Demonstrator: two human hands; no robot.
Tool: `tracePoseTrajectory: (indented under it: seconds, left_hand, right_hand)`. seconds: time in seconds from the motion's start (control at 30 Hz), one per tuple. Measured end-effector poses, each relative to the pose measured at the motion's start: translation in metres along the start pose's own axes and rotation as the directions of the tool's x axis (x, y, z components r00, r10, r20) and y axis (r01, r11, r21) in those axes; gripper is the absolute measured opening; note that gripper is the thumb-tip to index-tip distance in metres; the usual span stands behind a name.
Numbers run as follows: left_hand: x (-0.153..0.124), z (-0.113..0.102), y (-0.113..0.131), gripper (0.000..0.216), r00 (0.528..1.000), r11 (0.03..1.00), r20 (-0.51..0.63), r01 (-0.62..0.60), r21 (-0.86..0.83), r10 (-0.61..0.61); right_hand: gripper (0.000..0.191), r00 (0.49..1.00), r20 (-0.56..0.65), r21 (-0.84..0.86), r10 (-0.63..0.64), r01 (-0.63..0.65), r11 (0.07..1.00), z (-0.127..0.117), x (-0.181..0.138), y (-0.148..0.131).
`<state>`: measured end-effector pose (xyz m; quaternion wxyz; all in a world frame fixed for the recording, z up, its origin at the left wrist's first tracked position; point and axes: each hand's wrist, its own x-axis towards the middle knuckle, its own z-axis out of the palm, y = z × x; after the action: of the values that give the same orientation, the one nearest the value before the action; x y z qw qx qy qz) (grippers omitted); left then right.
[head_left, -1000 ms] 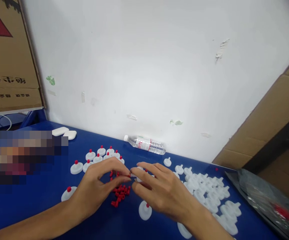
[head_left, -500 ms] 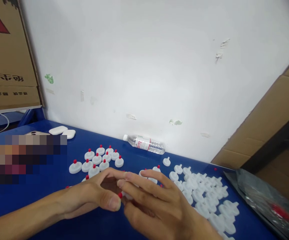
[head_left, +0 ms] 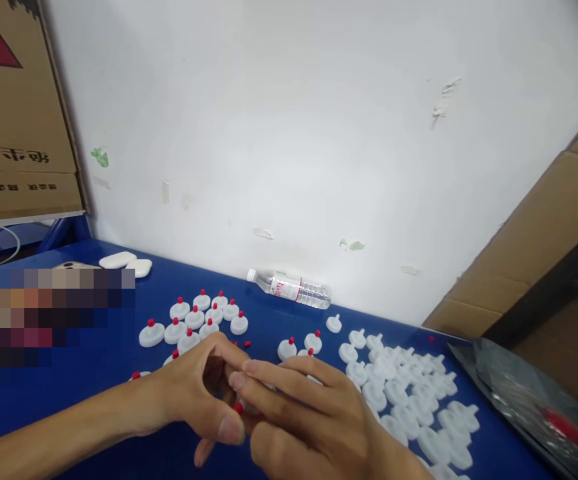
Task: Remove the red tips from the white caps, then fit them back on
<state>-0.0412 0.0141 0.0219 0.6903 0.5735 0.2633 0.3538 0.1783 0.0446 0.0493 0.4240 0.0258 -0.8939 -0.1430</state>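
Note:
My left hand [head_left: 189,393] and my right hand [head_left: 313,413] meet low in the middle of the head view. Between them is a white round spouted lid, mostly hidden by fingers, with a small red cap [head_left: 239,407] on its tip. My left thumb and fingers close around the red cap, while my right fingers wrap the white lid from the other side. Left of my hands stand several white lids with red caps [head_left: 189,342]; a few more, such as one capped lid [head_left: 287,349], lie just behind my right hand. Several white lids without caps [head_left: 393,367] are heaped to the right.
A clear water bottle [head_left: 291,289] lies along the wall. A loose red cap [head_left: 247,345] rests on the blue table [head_left: 93,427]. White cases [head_left: 139,268] and a phone lie back left. A grey plastic bag [head_left: 519,393] is at right; cardboard boxes [head_left: 19,133] flank both sides.
My right hand has shifted slightly left and down, uncovering capped lids behind it. More of my left fingers show beneath the thumb. The lid stays between my hands.

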Motion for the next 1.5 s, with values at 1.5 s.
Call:
tracePoseTrajectory:
  seconds: [1.5]
  left_hand:
    - [0.0,0.01,-0.013,0.019,0.896,0.161,-0.065,-0.007,0.987,0.438]
  right_hand:
    - [0.011,0.594,0.45,-0.244,0.667,-0.637,0.731,0.0,-0.008,0.019]
